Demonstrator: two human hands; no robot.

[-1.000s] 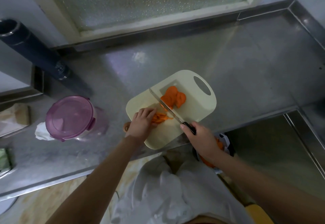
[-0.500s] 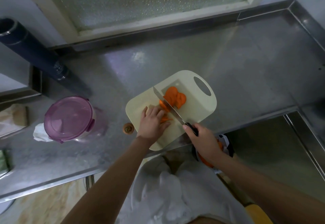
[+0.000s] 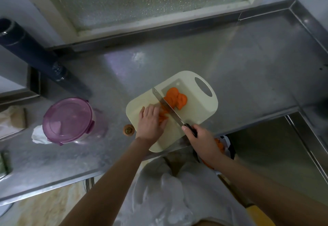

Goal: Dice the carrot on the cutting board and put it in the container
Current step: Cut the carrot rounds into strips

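Observation:
A cream cutting board (image 3: pixel 198 108) lies on the steel counter. Orange carrot slices (image 3: pixel 175 100) are piled on it, right of the knife blade. My right hand (image 3: pixel 201 139) grips the black handle of a knife (image 3: pixel 167 107), whose blade lies diagonally across the board. My left hand (image 3: pixel 150 122) rests on thin carrot strips (image 3: pixel 163 116) just left of the blade, fingers curled over them. A round container with a purple lid (image 3: pixel 68 120) stands closed to the left of the board.
A carrot end (image 3: pixel 128 130) lies on the counter beside the board's left edge. A dark pipe (image 3: pixel 33 55) rises at the back left. White paper (image 3: pixel 39 135) sits by the container. A sink basin (image 3: pixel 276 146) drops away at the right.
My left hand has shifted right along the strips toward the slices, and the knife has moved with it, the blade staying close against the fingers.

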